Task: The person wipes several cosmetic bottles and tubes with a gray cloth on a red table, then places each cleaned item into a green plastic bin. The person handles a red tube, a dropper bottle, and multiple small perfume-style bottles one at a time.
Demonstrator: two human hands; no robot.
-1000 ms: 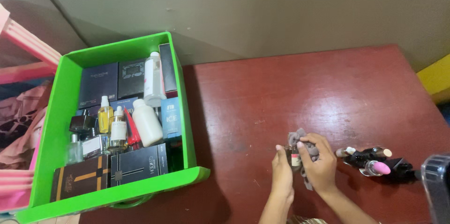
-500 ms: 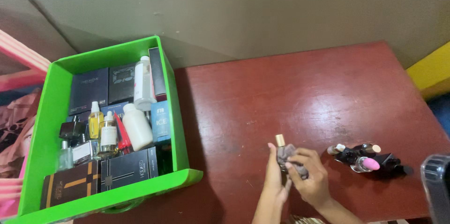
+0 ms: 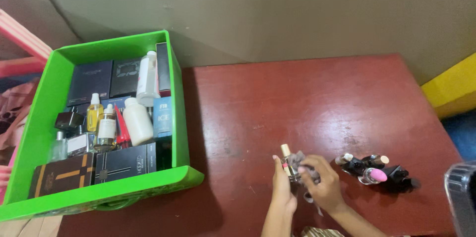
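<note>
My left hand (image 3: 280, 185) holds a small glass bottle with a gold cap (image 3: 286, 157) upright over the red table (image 3: 317, 98). My right hand (image 3: 321, 185) presses a grey cloth (image 3: 299, 163) against the bottle's side. Both hands are near the table's front edge, with a cluster of small cosmetic bottles (image 3: 371, 170) lying just to their right.
A green plastic bin (image 3: 178, 118) full of dark boxes, white bottles and small perfume bottles stands at the table's left end. A dark object with a clear rim (image 3: 463, 202) sits at the lower right. A yellow surface (image 3: 451, 90) lies beyond the table's right edge.
The cloth slid down off the bottle's top, and the gold cap now shows. My hands shifted slightly left and lower in view as the camera moved.
</note>
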